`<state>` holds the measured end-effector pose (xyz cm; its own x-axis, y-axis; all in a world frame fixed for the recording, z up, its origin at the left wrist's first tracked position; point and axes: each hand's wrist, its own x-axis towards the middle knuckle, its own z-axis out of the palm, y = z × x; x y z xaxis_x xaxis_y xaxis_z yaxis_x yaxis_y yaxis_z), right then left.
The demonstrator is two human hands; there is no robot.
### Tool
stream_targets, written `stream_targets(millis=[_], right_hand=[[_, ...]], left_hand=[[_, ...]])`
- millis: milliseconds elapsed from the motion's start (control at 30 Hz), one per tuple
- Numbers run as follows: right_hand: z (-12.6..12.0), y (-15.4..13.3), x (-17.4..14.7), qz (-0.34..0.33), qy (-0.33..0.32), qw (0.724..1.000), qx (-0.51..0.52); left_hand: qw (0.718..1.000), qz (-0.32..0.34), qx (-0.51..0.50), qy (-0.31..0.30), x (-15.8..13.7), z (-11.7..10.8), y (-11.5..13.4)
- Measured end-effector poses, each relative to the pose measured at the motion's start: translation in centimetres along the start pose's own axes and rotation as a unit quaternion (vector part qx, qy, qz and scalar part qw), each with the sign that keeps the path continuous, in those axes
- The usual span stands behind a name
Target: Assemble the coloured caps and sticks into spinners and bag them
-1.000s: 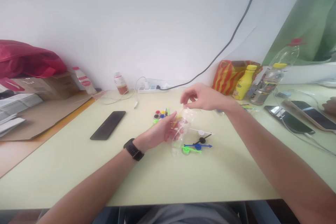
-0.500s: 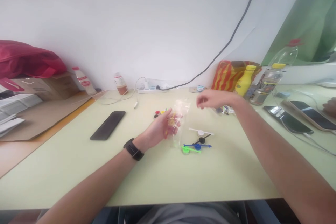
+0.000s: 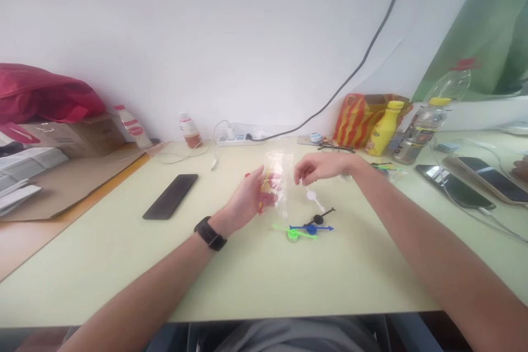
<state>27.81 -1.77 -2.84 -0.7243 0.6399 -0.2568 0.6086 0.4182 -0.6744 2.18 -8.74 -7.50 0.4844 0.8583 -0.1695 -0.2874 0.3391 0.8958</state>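
Observation:
My left hand (image 3: 246, 193) is closed on a clear plastic bag (image 3: 280, 176), with yellow and red pieces showing at its fingers. To the right, my right hand (image 3: 314, 169) pinches one end of a white arrow spinner (image 3: 312, 195), which hangs tilted below the fingertips. Below it on the table lie a black arrow spinner (image 3: 318, 219), a blue arrow spinner (image 3: 312, 229) and a green arrow spinner (image 3: 293, 234), close together and partly overlapping. Most of the small pieces near my left hand are hidden behind it.
A black phone (image 3: 170, 197) lies to the left. Along the wall stand a power strip (image 3: 235, 141), glasses (image 3: 336, 148), a yellow bottle (image 3: 384, 129) and a striped bag (image 3: 355, 121). More phones (image 3: 454, 187) with cables lie at right, near part of another person's hand (image 3: 520, 169).
My right hand has moved down and left and picked up the white arrow spinner from the table. The bag in my left hand has shifted slightly upward.

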Motion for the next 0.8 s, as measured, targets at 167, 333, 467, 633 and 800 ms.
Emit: stream_targets(millis=[167,333,467,633,800], right_hand=[[-2.7,0.2,-3.2,-0.042,0.210,0.973,0.086],[-3.9,-1.8,-6.5,-0.095,0.367,0.917,0.123],[-3.4,-3.9,-7.7,-0.120,0.376,0.914,0.095],[-2.4,-5.3,-6.9,-0.102,0.301,0.947,0.040],[-2.0,-5.6,-5.6,-0.089,0.251,0.964,-0.011]], left_hand=[[0.998,-0.018,0.034,-0.041,0.0,-0.4,-0.3],[0.997,-0.013,0.051,-0.057,-0.2,-0.2,-0.4],[0.996,-0.011,0.050,-0.069,-0.2,0.0,-0.5],[0.996,-0.015,0.060,-0.071,-0.2,0.0,-0.5],[0.993,-0.026,0.070,-0.086,-0.3,-0.2,-0.5]])
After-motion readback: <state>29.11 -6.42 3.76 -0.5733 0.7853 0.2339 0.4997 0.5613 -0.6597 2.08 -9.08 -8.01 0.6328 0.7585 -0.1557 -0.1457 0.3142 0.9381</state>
